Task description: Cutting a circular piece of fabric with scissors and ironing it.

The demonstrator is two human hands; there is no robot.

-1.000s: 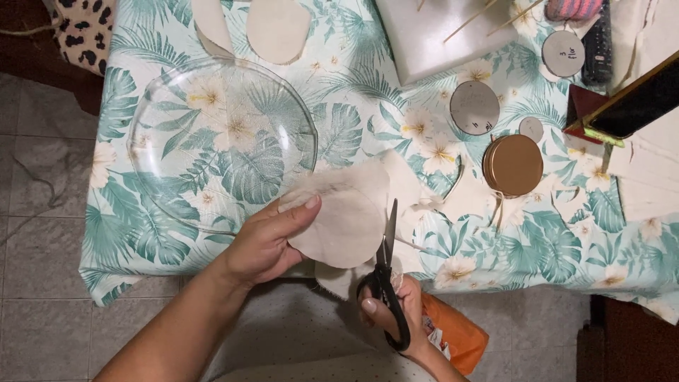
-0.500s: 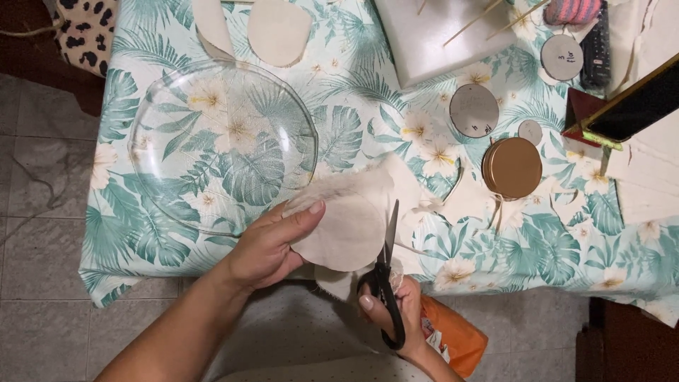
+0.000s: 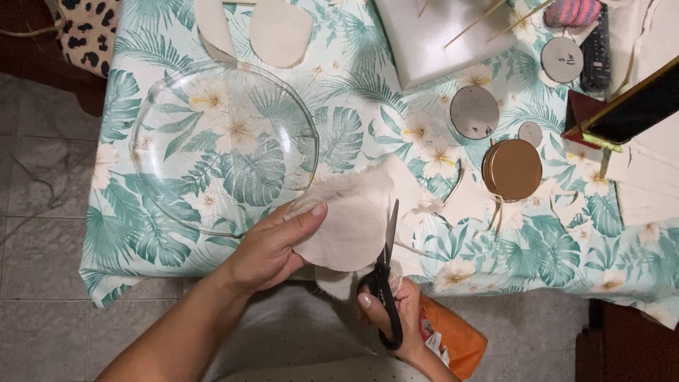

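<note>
Right now my left hand (image 3: pixel 272 247) grips a piece of cream cloth (image 3: pixel 350 226), thumb on top and fingers curled beneath, holding it just over the near edge of the worktop (image 3: pixel 353 134). My right hand (image 3: pixel 396 318) is closed through the loops of the black-handled scissors (image 3: pixel 385 283), whose blades point away from me and run along the right edge of the cloth, touching it; I cannot tell whether the blades are parted or closed. The cloth has a rounded lower outline, and a loose flap hangs below it between my two hands. A leaf-and-flower patterned cover lies over the worktop. Just beyond my left hand sits a large clear glass plate (image 3: pixel 152 134), and farther back lie two cream cut-out pieces (image 3: pixel 279 32). To the right of the scissors, well apart, stands a round brown tin (image 3: pixel 512 168), with a grey disc (image 3: pixel 474 111) and a smaller grey disc (image 3: pixel 530 133) near it. A white block (image 3: pixel 424 49) with thin wooden sticks on it rests at the far edge. Beside my right wrist, below the worktop's edge, is an orange packet (image 3: pixel 453 343).
</note>
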